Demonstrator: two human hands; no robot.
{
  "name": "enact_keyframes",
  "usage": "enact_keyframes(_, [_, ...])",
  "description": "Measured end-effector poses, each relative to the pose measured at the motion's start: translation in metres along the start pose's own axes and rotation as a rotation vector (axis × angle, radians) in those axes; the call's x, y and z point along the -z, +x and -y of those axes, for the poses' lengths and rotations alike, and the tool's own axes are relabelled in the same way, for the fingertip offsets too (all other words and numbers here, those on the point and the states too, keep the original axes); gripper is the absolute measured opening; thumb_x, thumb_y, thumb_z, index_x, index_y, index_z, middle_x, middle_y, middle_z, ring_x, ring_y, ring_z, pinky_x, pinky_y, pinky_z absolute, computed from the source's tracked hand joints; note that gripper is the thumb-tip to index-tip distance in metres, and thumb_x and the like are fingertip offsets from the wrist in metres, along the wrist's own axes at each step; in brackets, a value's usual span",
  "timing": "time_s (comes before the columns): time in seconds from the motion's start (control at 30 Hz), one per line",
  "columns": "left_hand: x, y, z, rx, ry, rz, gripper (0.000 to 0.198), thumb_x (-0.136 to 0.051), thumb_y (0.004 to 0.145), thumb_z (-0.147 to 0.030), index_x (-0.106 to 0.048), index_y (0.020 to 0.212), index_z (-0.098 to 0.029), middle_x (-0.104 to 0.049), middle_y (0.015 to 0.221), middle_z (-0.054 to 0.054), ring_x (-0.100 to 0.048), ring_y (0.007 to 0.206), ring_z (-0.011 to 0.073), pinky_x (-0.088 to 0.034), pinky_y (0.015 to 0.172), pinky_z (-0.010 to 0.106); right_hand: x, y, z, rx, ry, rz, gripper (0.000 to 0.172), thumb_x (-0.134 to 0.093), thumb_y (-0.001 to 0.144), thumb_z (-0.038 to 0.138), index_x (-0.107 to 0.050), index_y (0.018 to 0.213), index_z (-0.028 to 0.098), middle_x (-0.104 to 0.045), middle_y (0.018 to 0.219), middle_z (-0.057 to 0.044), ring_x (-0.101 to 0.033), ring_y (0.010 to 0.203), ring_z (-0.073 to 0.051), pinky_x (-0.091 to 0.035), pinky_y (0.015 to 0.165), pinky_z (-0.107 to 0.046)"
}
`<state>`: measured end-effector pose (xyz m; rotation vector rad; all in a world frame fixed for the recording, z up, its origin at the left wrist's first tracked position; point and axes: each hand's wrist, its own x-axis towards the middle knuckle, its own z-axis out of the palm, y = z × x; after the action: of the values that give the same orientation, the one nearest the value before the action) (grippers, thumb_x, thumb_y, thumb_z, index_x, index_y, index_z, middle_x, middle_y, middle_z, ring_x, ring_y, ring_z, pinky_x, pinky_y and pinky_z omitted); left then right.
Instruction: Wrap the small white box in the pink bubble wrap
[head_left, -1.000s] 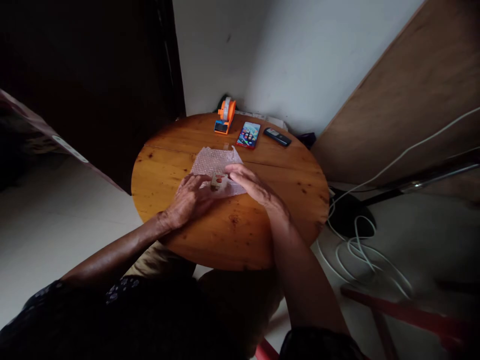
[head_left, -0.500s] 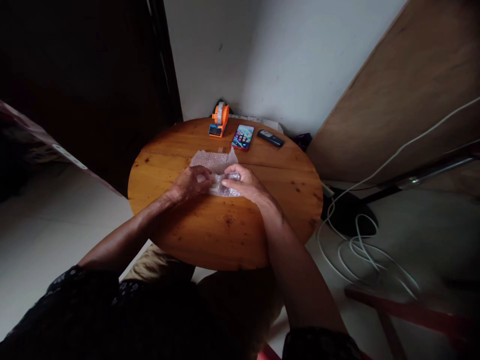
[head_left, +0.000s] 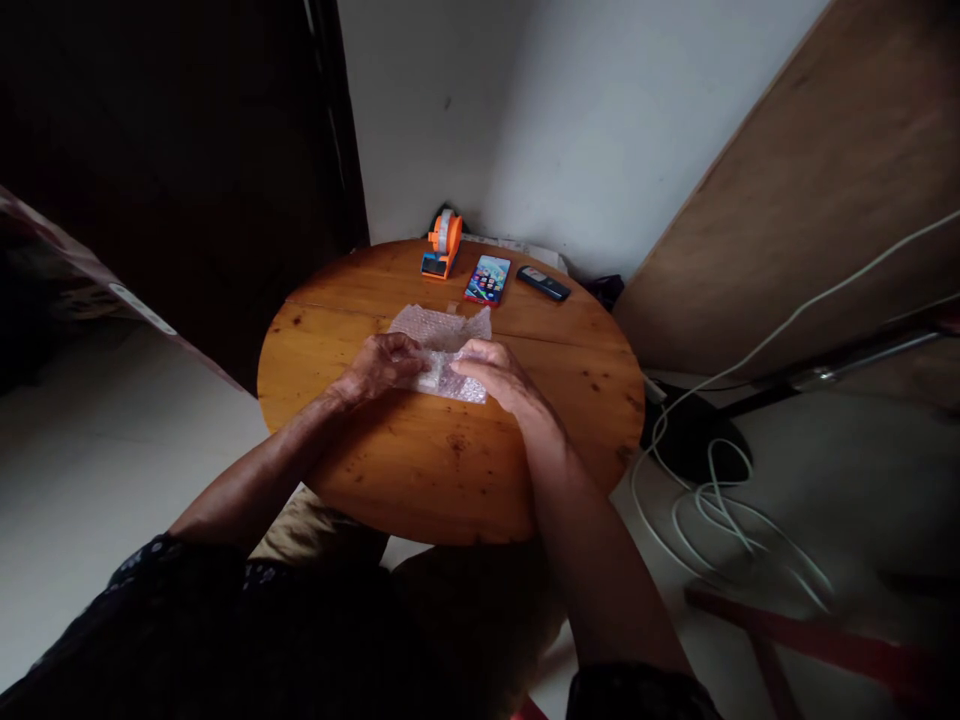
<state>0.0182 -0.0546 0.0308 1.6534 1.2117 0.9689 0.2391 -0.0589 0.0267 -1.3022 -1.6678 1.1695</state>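
A sheet of bubble wrap (head_left: 427,322) lies on the round wooden table (head_left: 450,470), its near part folded over towards me. My left hand (head_left: 381,365) grips the left side of the fold, thumb and fingers closed on the plastic. On the right side, my right hand (head_left: 496,372) pinches the same folded layer between thumb and fingers. Something pale shows through the plastic between the hands, but I cannot make out what it is. The sheet's far part spreads flat, with its right corner sticking up a little.
An orange tape dispenser (head_left: 444,242), a lit smartphone (head_left: 487,280) and a dark handset (head_left: 544,283) stand along the table's far side, near the wall. White cable (head_left: 720,500) coils on the floor at right, beside a black round base (head_left: 697,435).
Both hands have stayed on the bubble wrap. The folded near part now lies flatter and shows more between them. The view has shifted slightly.
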Motion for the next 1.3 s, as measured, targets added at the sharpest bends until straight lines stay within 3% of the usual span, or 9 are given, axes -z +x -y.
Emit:
enact_keyframes(0.2, [-0.001, 0.0, 0.0, 0.0, -0.106, 0.052, 0.034, -0.082, 0.059, -0.043, -0.063, 0.065, -0.015, -0.07, 0.086, 0.006, -0.056, 0.071, 0.0131, -0.042, 0.063, 0.026, 0.005, 0.0, -0.005, -0.018, -0.005, 0.114, 0.023, -0.068, 0.074, 0.044, -0.062, 0.072, 0.022, -0.054, 0.058, 0.004, -0.047, 0.055, -0.014, -0.032, 0.054, -0.028])
enact_keyframes(0.43, [0.002, -0.001, -0.001, 0.066, -0.098, 0.132, 0.035, -0.083, 0.061, -0.042, -0.062, 0.068, -0.015, -0.06, 0.066, 0.0, -0.045, 0.058, 0.0087, -0.031, 0.052, 0.022, 0.006, -0.001, -0.005, -0.018, -0.06, 0.082, 0.021, -0.069, 0.072, 0.039, -0.06, 0.065, 0.021, -0.053, 0.057, 0.004, -0.046, 0.054, -0.012, -0.032, 0.053, -0.027])
enact_keyframes(0.7, [-0.002, 0.006, -0.007, 0.103, -0.088, 0.155, 0.032, -0.083, 0.06, -0.032, -0.06, 0.075, -0.016, -0.053, 0.064, -0.005, -0.042, 0.057, 0.0073, -0.031, 0.053, 0.02, 0.008, 0.0, -0.008, -0.107, -0.148, 0.055, 0.022, -0.069, 0.073, 0.036, -0.053, 0.065, 0.023, -0.05, 0.052, 0.006, -0.044, 0.046, -0.011, -0.031, 0.048, -0.025])
enact_keyframes(0.83, [0.001, 0.013, -0.006, 0.109, -0.014, 0.196, 0.029, -0.079, 0.062, -0.032, -0.062, 0.077, -0.015, -0.055, 0.068, -0.004, -0.045, 0.061, 0.0082, -0.033, 0.056, 0.021, 0.002, 0.001, -0.007, 0.03, -0.375, -0.125, 0.011, -0.066, 0.073, 0.023, -0.055, 0.07, 0.023, -0.058, 0.063, 0.004, -0.052, 0.057, -0.014, -0.038, 0.056, -0.026])
enact_keyframes(0.97, [0.004, 0.018, -0.008, 0.09, 0.047, 0.269, 0.028, -0.078, 0.064, -0.032, -0.062, 0.08, -0.015, -0.059, 0.074, -0.003, -0.049, 0.067, 0.0096, -0.037, 0.062, 0.022, -0.008, -0.009, 0.01, 0.415, -0.564, -0.399, 0.003, -0.059, 0.084, 0.022, -0.062, 0.085, 0.023, -0.07, 0.087, -0.005, -0.063, 0.081, -0.02, -0.047, 0.077, -0.034])
enact_keyframes(1.03, [0.005, 0.02, -0.01, 0.079, 0.083, 0.305, 0.027, -0.077, 0.066, -0.032, -0.063, 0.081, -0.015, -0.062, 0.077, -0.002, -0.053, 0.071, 0.0105, -0.04, 0.066, 0.022, -0.014, -0.015, 0.018, 0.596, -0.63, -0.352, 0.009, -0.056, 0.089, 0.023, -0.065, 0.086, 0.023, -0.071, 0.091, -0.006, -0.064, 0.089, -0.022, -0.046, 0.084, -0.037])
enact_keyframes(1.1, [0.005, 0.022, -0.011, 0.078, 0.108, 0.339, 0.022, -0.074, 0.071, -0.03, -0.064, 0.084, -0.015, -0.064, 0.08, -0.001, -0.055, 0.074, 0.0112, -0.042, 0.069, 0.023, -0.019, -0.018, 0.021, 0.677, -0.704, -0.213, 0.01, -0.059, 0.091, 0.024, -0.066, 0.085, 0.023, -0.072, 0.092, -0.005, -0.063, 0.091, -0.022, -0.044, 0.086, -0.038])
enact_keyframes(1.2, [0.005, 0.023, -0.011, 0.087, 0.097, 0.376, 0.018, -0.069, 0.076, -0.029, -0.065, 0.086, -0.015, -0.065, 0.081, 0.0, -0.057, 0.074, 0.0112, -0.044, 0.071, 0.024, -0.025, -0.018, 0.018, 0.674, -0.784, -0.062, 0.007, -0.064, 0.089, 0.023, -0.068, 0.084, 0.023, -0.074, 0.094, -0.004, -0.061, 0.091, -0.022, -0.041, 0.087, -0.039])
enact_keyframes(1.3, [0.015, 0.02, -0.012, 0.055, 0.109, 0.379, 0.021, -0.068, 0.078, -0.032, -0.066, 0.091, -0.015, -0.068, 0.088, 0.002, -0.06, 0.079, 0.0131, -0.047, 0.075, 0.027, -0.027, -0.017, 0.015, 0.643, -0.824, -0.042, 0.004, -0.066, 0.089, 0.025, -0.069, 0.087, 0.022, -0.074, 0.097, -0.003, -0.059, 0.092, -0.022, -0.037, 0.088, -0.039])
